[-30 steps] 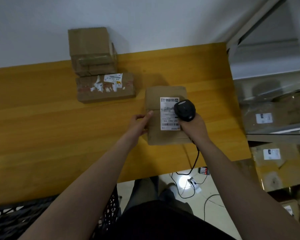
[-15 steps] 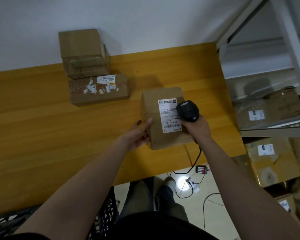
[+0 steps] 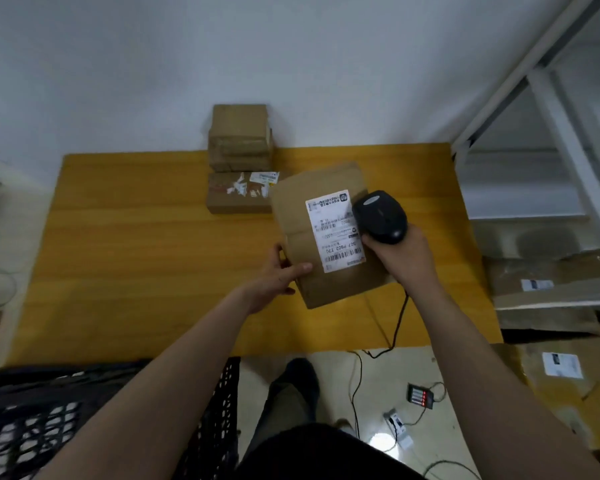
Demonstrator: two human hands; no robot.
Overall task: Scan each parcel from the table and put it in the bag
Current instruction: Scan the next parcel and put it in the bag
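Note:
A brown cardboard parcel [image 3: 326, 285] with a white shipping label [image 3: 333, 233] is lifted and tilted above the yellow wooden table [image 3: 136, 258]. My left hand [image 3: 281, 275] grips its lower left edge, thumb on top. My right hand [image 3: 402, 258] holds a black corded barcode scanner [image 3: 380, 216] against the label's right side. A flat parcel [image 3: 236, 195] with torn stickers lies behind, and a stack of two boxes [image 3: 239, 140] stands against the wall. No bag is clearly visible.
A black perforated crate [image 3: 32, 420] sits at the lower left below the table edge. White metal shelving [image 3: 551, 133] with labelled boxes [image 3: 548, 278] fills the right. Cables, a battery charger [image 3: 420, 396] and a small light lie on the floor.
The parcel has come up off the table and tilted toward me, with the scanner staying at its label. My view pulled back, showing the table's left end.

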